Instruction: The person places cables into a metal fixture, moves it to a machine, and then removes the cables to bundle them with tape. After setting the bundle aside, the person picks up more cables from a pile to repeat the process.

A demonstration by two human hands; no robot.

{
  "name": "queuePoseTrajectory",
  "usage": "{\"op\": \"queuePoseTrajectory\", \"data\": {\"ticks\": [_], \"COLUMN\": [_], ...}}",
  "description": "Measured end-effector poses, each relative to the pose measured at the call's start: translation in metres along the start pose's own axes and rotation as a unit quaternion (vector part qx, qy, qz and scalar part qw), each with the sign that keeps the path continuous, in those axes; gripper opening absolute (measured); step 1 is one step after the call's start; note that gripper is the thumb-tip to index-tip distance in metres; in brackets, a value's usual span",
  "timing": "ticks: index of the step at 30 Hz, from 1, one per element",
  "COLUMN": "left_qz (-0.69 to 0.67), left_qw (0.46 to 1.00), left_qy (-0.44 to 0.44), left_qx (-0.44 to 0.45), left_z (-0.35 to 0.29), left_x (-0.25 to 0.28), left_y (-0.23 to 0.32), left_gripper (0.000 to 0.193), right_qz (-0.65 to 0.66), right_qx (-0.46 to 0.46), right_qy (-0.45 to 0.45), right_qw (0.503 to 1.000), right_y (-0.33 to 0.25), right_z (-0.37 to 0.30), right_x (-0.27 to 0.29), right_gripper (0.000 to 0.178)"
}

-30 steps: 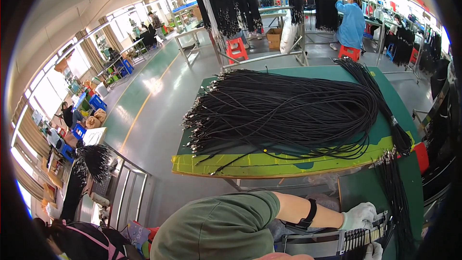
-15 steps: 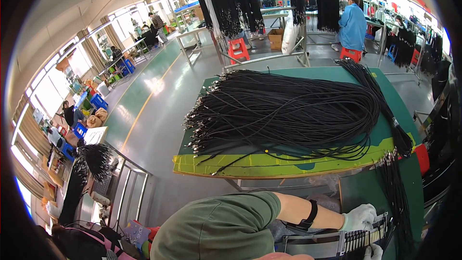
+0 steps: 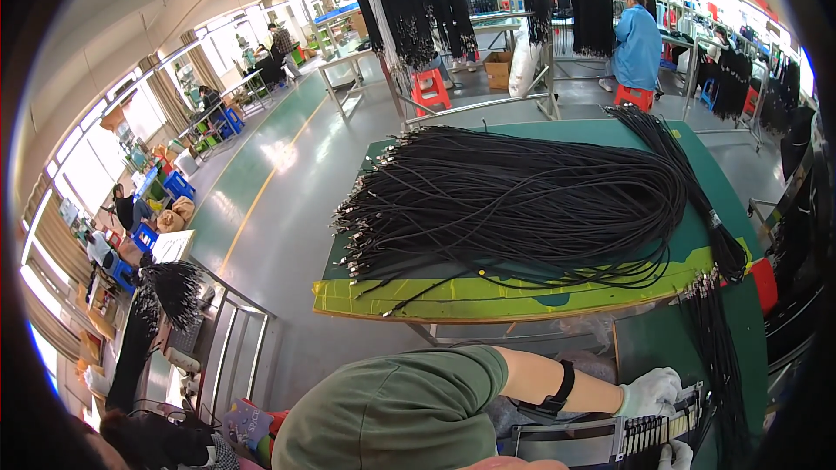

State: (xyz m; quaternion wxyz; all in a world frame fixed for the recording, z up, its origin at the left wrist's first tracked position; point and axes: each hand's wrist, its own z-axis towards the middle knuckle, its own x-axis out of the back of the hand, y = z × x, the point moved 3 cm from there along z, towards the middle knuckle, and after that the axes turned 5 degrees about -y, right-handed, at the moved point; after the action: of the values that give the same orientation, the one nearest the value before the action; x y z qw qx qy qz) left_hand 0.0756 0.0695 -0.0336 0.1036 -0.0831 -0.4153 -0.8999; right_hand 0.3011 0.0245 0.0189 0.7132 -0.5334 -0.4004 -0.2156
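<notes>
My left hand [image 3: 651, 393], in a white glove, rests with curled fingers on the far side of a metal rack [image 3: 566, 442] at the lower right. The rack carries a row of short pale and black strips [image 3: 653, 432]. Below it, close to the near side of that row, my white-gloved right hand [image 3: 676, 455] shows only in part, its fingers bent together. What either hand grips is too small or hidden to name. A hanging bundle of black cables [image 3: 718, 357] lies just right of the rack.
Ahead stands a green table [image 3: 557, 130] with a yellow-taped front edge, bearing a large looped pile of black cables [image 3: 522, 196] with metal ends. Another cable bundle [image 3: 688, 174] crosses its right side. A metal stand [image 3: 239, 331] is at left. A person in blue [image 3: 637, 48] sits beyond.
Both my hands stay almost in place at the rack. At the lower left edge, a nearby person has shifted, and a dark-haired head shows there now.
</notes>
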Motion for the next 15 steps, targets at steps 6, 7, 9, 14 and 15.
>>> {"op": "queuePoseTrajectory", "data": {"ticks": [6, 7, 9, 14, 15], "left_qz": [-0.013, -0.015, -0.009, 0.015, 0.013], "left_qw": [0.999, 0.998, 0.999, 0.999, 1.0], "left_qy": [-0.037, -0.042, -0.042, -0.019, -0.012], "left_qx": [0.028, 0.032, 0.028, 0.023, 0.023], "left_z": [0.002, 0.003, 0.003, 0.001, 0.001], "left_x": [0.002, 0.002, 0.003, 0.011, 0.012], "left_y": [0.0, 0.0, 0.002, 0.006, 0.009], "left_gripper": [0.02, 0.019, 0.02, 0.02, 0.02], "right_qz": [0.027, 0.042, 0.057, -0.016, -0.011], "right_qx": [0.0, -0.007, -0.013, 0.011, 0.009], "right_qy": [0.012, 0.014, 0.015, 0.0, 0.0], "right_qw": [1.0, 0.999, 0.998, 1.0, 1.0], "right_y": [0.011, 0.012, 0.013, -0.005, -0.004], "right_z": [0.0, 0.0, 0.0, 0.005, 0.003], "right_x": [-0.004, -0.005, -0.004, -0.003, -0.002], "right_gripper": [0.02, 0.02, 0.02, 0.019, 0.019]}}
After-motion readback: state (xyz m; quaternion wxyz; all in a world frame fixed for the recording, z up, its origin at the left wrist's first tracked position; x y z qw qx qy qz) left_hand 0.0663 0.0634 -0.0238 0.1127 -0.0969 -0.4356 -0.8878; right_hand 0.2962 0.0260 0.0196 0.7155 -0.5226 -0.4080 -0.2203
